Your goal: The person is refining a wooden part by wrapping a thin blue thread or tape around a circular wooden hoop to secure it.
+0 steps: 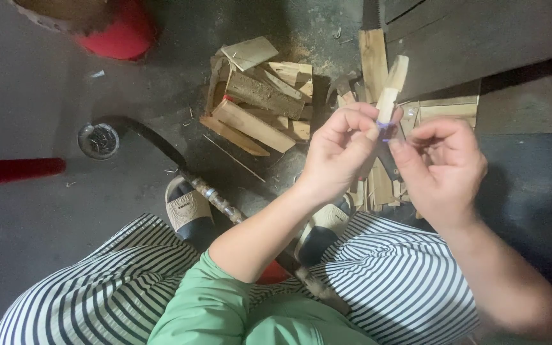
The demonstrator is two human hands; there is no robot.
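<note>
Fingers (360, 125) of left hand (340, 150) closed around a pale wood stick (391, 89), held upright above the woodpile (260, 102) for access; right hand (445, 166) fingers pinch near its base, contents unclear.

place: rough workshop floor | you sit over a pile of split wood pieces (260, 96) | bare concrete floor (39, 211) | saw blade (372, 14)

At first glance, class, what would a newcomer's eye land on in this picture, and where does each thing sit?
First, the two hands at centre: the left hand pinches a pale wooden stick upright, the right hand close beside it. Next, the heap of split wood pieces on the dark floor above them. Below, the striped skirt fills the bottom edge.
</note>
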